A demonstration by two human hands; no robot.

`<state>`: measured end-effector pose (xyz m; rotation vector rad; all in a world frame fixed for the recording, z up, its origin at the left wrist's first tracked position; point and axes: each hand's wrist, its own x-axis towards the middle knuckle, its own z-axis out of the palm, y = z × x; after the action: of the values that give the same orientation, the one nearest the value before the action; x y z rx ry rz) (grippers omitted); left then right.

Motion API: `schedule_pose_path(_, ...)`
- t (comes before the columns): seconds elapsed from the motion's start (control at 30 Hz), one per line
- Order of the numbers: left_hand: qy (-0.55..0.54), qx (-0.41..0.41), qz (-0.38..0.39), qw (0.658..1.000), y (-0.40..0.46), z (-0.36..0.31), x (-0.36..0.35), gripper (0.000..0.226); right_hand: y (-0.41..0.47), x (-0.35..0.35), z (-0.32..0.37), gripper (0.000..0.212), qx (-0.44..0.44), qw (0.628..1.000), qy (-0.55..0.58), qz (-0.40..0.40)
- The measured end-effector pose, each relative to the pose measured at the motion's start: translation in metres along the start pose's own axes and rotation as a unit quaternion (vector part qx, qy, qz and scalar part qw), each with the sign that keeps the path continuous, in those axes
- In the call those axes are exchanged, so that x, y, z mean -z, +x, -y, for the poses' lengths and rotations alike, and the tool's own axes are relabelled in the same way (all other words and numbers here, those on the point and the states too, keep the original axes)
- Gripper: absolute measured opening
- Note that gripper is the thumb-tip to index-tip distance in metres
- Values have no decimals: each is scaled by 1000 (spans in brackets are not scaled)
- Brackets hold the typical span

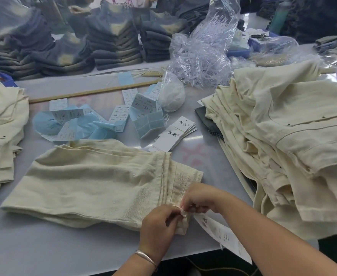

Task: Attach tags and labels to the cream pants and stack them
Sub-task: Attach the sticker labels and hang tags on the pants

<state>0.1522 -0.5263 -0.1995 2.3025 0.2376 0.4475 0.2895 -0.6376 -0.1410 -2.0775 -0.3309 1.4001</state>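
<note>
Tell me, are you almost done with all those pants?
Not yet. Done: a small stack of folded cream pants lies on the left. In hand: the left hand and right hand pinch a string at the edge of one pair, with a paper tag hanging below. Left: a bigger pile waits on the right, and spare tags lie on the table.

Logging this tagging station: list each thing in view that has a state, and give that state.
Folded cream pants: flat on the table, corner held in both hands.
Left hand: fingers pinching the pants' corner.
Right hand: fingers pinching at the same corner.
White tag: hanging over the table edge.
Cream pile: heaped at the right, loose.
Spare hang tags: fanned on the table.
</note>
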Motion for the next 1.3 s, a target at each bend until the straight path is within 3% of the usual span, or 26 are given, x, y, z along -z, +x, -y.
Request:
schedule_pose_path(0.07,0,-9,-3,1000,1,-1,1,14,0,-2,-4,7,14,1000,9,-9)
schedule_pose_path(0.2,19,3,7,1000,4,-5,1,11,4,-10,-17,12,56,994,50,-76)
schedule_pose_path(0.3,33,24,16,999,8,-10,1,10,4,-12,-20,14,115,987,-7,-113)
schedule_pose_path(0.4,43,47,34,997,12,-13,3,11,-3,-9,-26,18,176,959,-98,-201)
schedule_pose_path(0.53,41,75,59,995,18,-13,8,12,-18,-8,-58,34,294,899,-59,-318)
schedule_pose_path(0.63,32,83,58,994,22,-12,12,13,-26,-11,-85,44,300,881,-27,-364)
schedule_pose_path(0.73,-6,104,42,994,25,-13,14,18,-26,-15,-101,46,274,890,-23,-364)
schedule_pose_path(0.9,-55,117,57,990,29,-15,12,23,-21,-22,-106,34,266,923,-110,-254)
schedule_pose_path(1.1,-108,122,82,983,31,-10,12,22,-17,-28,-100,5,320,868,-233,-300)
schedule_pose_path(1.3,-177,116,94,973,30,-9,11,26,-12,-33,-101,13,325,825,-315,-338)
